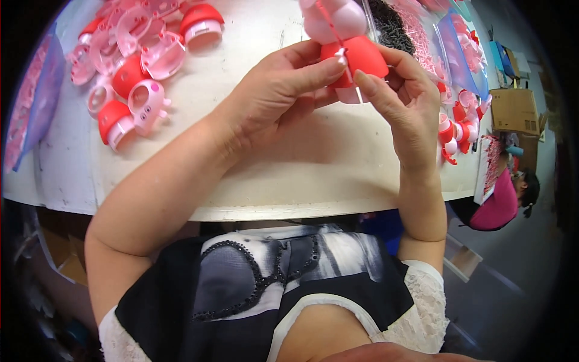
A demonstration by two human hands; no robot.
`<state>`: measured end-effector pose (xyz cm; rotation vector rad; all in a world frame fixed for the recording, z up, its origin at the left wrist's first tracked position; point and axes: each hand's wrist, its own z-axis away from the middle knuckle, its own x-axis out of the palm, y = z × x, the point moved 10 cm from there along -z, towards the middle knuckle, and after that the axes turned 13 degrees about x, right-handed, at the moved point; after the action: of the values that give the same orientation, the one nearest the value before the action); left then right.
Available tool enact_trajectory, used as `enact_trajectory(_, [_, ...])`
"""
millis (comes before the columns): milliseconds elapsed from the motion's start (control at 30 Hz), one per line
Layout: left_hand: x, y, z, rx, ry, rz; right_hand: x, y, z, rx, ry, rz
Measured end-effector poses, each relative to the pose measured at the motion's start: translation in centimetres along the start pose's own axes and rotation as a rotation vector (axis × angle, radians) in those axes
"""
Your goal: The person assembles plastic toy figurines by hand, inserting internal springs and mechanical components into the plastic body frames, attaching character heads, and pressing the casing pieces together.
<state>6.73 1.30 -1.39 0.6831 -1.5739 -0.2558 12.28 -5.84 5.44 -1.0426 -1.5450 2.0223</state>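
Widest open patch: bare counter [295, 187] between left forearm [175, 160] and right forearm [420, 193], from below the hands to the near edge. Second lane: strip between the loose pink and red shells [128, 75] and the left hand [280, 81], running to the top of view; the forearm bounds it below. Far left: bare band between shells and pink-filled bag [39, 99]. Right side tight: red and white parts [461, 130] close beside the right hand [410, 90]. Ahead, past the held red-and-pink piece [368, 57]: black heap [392, 27], pink heap [418, 39] obstruct.
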Motion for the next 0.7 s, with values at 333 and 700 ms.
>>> enact_trajectory(333, [0.5, 0.8, 0.4, 0.018, 0.105, 0.123, -0.3, -3.5, 1.2, -0.434, 0.181, 0.356])
enact_trajectory(700, [-1.1, 0.0, 1.0, -0.056, 0.244, -0.088, 2.0, -2.5, 2.0, -0.477, 0.177, 0.558])
